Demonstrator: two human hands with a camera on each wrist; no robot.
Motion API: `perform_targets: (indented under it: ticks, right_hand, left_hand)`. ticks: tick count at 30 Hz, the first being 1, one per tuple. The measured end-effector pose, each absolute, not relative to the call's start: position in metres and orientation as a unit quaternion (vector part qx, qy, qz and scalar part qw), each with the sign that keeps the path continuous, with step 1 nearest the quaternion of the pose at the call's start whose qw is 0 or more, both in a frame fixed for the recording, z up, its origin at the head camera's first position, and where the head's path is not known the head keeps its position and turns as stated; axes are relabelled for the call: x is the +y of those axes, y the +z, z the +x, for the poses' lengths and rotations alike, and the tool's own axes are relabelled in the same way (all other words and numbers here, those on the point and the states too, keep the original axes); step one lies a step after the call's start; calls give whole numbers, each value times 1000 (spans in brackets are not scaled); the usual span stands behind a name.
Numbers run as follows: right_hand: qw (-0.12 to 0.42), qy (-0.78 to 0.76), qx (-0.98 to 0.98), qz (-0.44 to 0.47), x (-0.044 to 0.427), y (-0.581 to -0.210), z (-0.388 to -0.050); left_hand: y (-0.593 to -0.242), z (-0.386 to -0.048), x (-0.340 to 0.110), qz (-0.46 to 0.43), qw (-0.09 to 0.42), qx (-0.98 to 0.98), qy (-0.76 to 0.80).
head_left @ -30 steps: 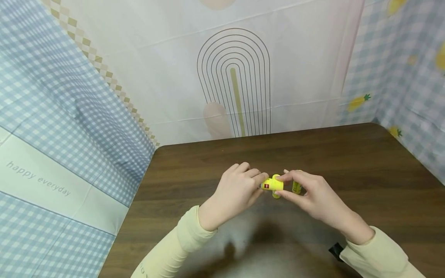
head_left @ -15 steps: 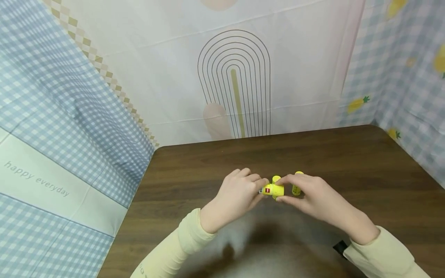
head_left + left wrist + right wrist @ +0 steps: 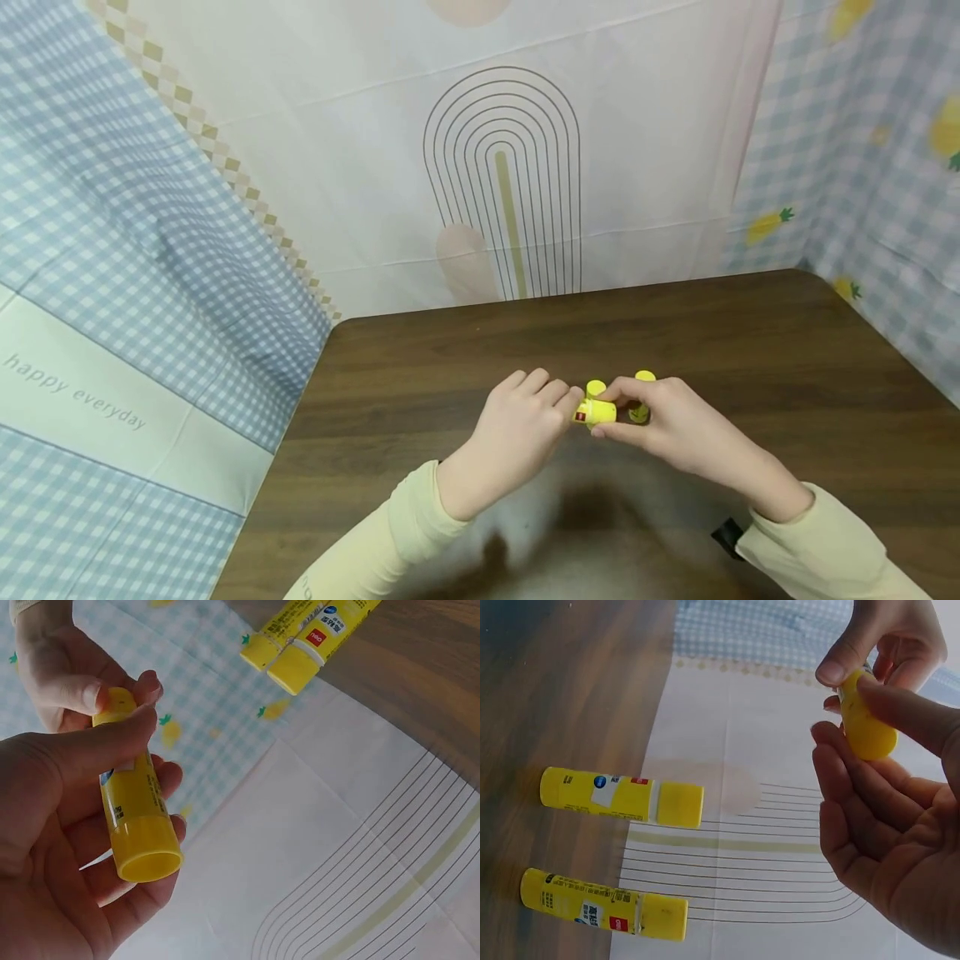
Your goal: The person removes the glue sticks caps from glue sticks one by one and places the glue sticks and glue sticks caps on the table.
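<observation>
Yellow plastic cylindrical glue stick with a printed label, one of three: this one held between two hands above the table, the other two upright on it. Held stick lies tipped over on its side, hollow round base facing the left wrist camera, dark small print along the barrel, small red logo patch near the cap in the head view. Left hand: fingers curled round the barrel, gripping it. Right hand: thumb and forefinger pinch the smooth yellow cap end. Two standing yellow-capped label-wrapped glue sticks sit side by side, apart, caps up, red and blue logos visible. One dark brown wood-grain table; one small black object, unclear, beside the right one of two pale yellow sleeves.
</observation>
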State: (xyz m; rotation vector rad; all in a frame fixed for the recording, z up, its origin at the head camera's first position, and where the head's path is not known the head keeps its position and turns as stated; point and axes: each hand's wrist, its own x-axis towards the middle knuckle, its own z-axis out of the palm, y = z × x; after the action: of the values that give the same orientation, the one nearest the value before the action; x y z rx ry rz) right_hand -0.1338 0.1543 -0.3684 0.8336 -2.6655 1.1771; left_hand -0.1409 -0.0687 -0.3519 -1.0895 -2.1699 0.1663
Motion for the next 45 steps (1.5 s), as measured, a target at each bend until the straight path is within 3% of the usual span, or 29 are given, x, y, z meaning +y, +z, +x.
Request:
perform_targets:
  ticks: [6, 12, 17, 20, 23, 28, 34, 39, 45]
  right_hand:
    - [116, 372, -872, 296, 150, -373, -132]
    - [268, 299, -836, 374, 147, -382, -133]
    - [370, 237, -795, 420, 146, -389, -131]
    - [374, 231, -795, 419, 145, -390, -130]
    - [330, 261, -811, 407, 145, -389, -130]
    - [262, 322, -829, 376, 148, -386, -130]
    - [218, 371, -823, 370, 151, -383, -131]
    - [239, 371, -806, 393, 150, -387, -134]
    - [321, 333, -775, 431, 144, -389, -138]
  left_hand:
    - [-351, -142, -70, -419, 335, -842, 56]
    - [-347, -142, -74, -422, 302, -854, 29]
    - [-341, -140, -78, -429, 239, -871, -9]
    - [-339, -140, -79, -428, 214, -878, -13]
    - [-342, -140, -79, -424, 214, -880, 1]
    - [-348, -140, -78, -424, 264, -866, 15]
    - [-353, -141, -75, -430, 314, -846, 26]
    - [-352, -141, -77, -430, 297, -852, 21]
    - [-349, -141, -80, -434, 280, -856, -5]
